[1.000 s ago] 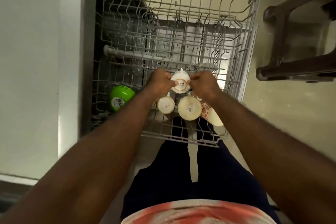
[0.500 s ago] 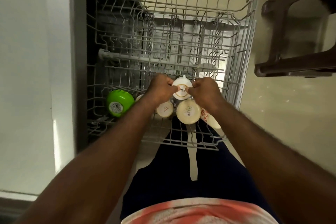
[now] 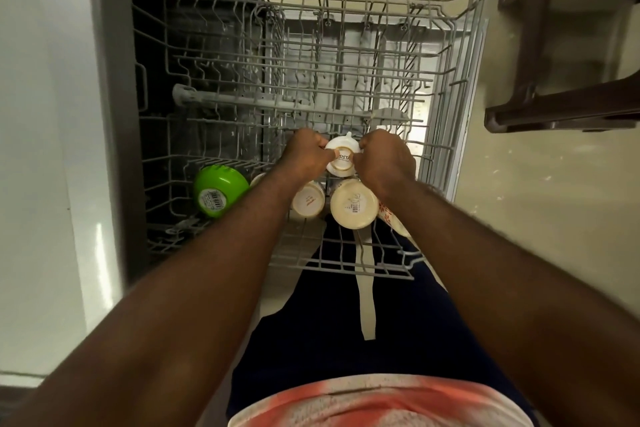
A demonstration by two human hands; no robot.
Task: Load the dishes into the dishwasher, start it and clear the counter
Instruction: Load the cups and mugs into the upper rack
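Fingers of both the left hand [image 3: 306, 158] and the right hand [image 3: 382, 161] pinch an upturned white cup [image 3: 341, 158] into the near end of the upper rack [image 3: 460, 135], beside two cream cups and a green bowl [image 3: 218, 194], so loading looks barely begun.

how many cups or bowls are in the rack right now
5: green bowl at left, white cup between both hands, two cream cups nearer, a patterned one at right. Others may be hidden.

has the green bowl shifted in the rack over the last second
No. The green bowl sits upturned at the same left-hand spot of the rack; only the camera moved.
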